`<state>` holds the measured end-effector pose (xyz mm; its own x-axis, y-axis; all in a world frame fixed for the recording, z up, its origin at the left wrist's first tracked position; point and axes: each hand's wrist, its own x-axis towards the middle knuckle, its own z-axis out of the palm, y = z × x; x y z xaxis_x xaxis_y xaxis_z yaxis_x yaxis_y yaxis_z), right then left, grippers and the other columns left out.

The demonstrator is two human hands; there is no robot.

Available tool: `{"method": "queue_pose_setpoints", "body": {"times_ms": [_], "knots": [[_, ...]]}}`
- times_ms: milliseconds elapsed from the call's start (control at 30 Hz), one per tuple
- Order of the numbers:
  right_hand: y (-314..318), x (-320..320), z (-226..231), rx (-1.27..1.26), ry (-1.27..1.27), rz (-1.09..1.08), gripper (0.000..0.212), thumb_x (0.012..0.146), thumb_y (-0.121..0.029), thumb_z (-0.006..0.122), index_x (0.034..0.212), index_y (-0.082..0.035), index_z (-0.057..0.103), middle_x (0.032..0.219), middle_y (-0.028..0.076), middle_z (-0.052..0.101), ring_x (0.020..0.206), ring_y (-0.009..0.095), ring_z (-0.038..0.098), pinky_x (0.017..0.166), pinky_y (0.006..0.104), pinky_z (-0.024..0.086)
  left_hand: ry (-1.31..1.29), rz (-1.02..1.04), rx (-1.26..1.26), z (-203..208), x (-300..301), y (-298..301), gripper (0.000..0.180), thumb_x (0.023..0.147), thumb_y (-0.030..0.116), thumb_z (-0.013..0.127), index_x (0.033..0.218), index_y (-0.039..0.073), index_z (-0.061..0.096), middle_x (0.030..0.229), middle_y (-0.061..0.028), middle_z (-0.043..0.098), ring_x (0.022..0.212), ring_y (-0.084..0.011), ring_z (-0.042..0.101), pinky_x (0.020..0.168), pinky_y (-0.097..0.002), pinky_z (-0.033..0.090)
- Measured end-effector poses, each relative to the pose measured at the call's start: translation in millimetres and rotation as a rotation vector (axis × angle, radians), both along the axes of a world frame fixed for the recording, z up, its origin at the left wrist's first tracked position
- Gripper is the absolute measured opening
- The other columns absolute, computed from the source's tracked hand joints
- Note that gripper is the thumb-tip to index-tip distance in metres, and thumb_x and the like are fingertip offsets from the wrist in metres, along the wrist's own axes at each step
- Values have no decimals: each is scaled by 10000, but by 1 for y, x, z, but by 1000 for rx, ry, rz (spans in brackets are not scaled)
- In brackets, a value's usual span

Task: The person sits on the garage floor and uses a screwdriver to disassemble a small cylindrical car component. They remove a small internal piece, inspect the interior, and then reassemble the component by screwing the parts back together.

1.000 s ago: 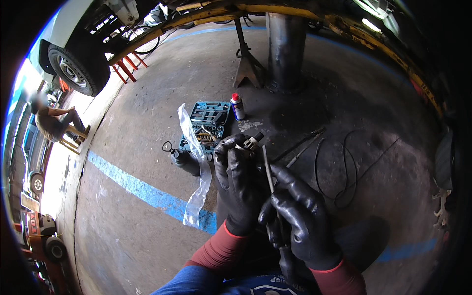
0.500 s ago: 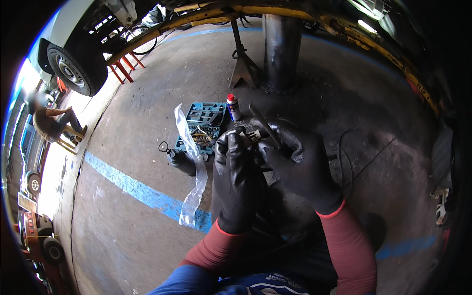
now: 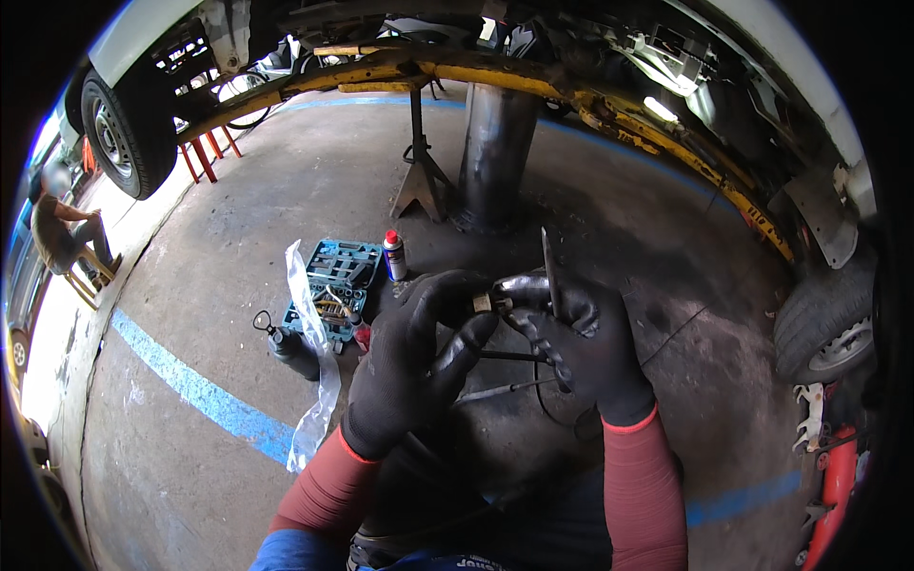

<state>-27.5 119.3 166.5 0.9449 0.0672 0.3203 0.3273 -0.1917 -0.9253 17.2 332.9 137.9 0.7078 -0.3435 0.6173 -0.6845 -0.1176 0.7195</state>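
Observation:
Both my hands wear black, shiny-stained work gloves and meet in front of me above the floor. My left hand [image 3: 409,347] is curled, its thumb and fingertips closed around a small block-like metal piece [image 3: 483,303]. Close beside it, my right hand [image 3: 590,328] grips a flat, pointed metal blade [image 3: 549,262] that stands upright out of the fist; its handle is hidden in the glove. The right fingertips reach toward the metal piece, and whether they touch it I cannot tell. Below the hands runs a thin dark cable [image 3: 514,357] and a slim grey rod [image 3: 500,390].
A teal tool case [image 3: 343,255] lies unfolded beyond my left hand, beside a red-capped spray can [image 3: 393,257]. Nearer are a dark bottle [image 3: 293,354] and a clear plastic strip [image 3: 314,400]. Ahead stand a jack stand [image 3: 419,181], a metal post [image 3: 495,152] and a yellow lift arm [image 3: 333,76].
My left hand has turned from upright to a sideways curl, with the metal piece showing at its fingertips. The blade in my right hand stands more upright. The whole view has shifted.

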Motion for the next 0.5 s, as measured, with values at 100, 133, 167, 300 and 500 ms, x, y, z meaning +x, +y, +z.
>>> {"method": "queue_pose_setpoints", "body": {"times_ms": [100, 133, 167, 300, 500], "knots": [[5, -2, -1, 142, 116, 27, 302, 994, -15, 694, 1293, 22, 707, 1014, 51, 770, 768, 46, 644, 682, 225, 525, -167, 31, 30, -3, 3, 5, 301, 987, 91, 719, 1261, -11, 650, 1122, -157, 716, 1013, -253, 728, 895, -356, 567], [7, 0, -1, 207, 128, 66, 293, 1001, -12, 680, 1290, 32, 710, 981, 43, 764, 695, 18, 610, 628, 198, 502, -159, 26, 21, -5, 2, 7, 298, 987, 81, 714, 1263, -10, 650, 1118, -155, 715, 1004, -244, 724, 896, -350, 565], [10, 2, -2, 177, 170, 47, 295, 1003, -15, 679, 1293, 29, 710, 981, 39, 762, 678, 9, 594, 610, 193, 486, -151, 26, 10, -7, 1, 9, 296, 987, 72, 709, 1265, -10, 650, 1113, -153, 714, 995, -234, 721, 896, -345, 562], [21, 17, -8, 125, 187, 71, 302, 1009, -25, 676, 1306, 21, 710, 974, 22, 753, 653, -11, 561, 579, 184, 450, 165, -41, -165, -20, -5, 13, 310, 1072, 158, 638, 1322, -25, 628, 1119, -66, 697, 940, -128, 681, 855, -300, 558], [49, 43, -31, 158, 133, 170, 374, 974, -8, 689, 1345, 32, 655, 1120, 95, 772, 925, 86, 704, 824, 277, 590, 367, 60, -334, -37, -9, 27, 334, 1075, 126, 640, 1365, -38, 616, 1156, -75, 722, 995, -116, 676, 894, -287, 550]]}}
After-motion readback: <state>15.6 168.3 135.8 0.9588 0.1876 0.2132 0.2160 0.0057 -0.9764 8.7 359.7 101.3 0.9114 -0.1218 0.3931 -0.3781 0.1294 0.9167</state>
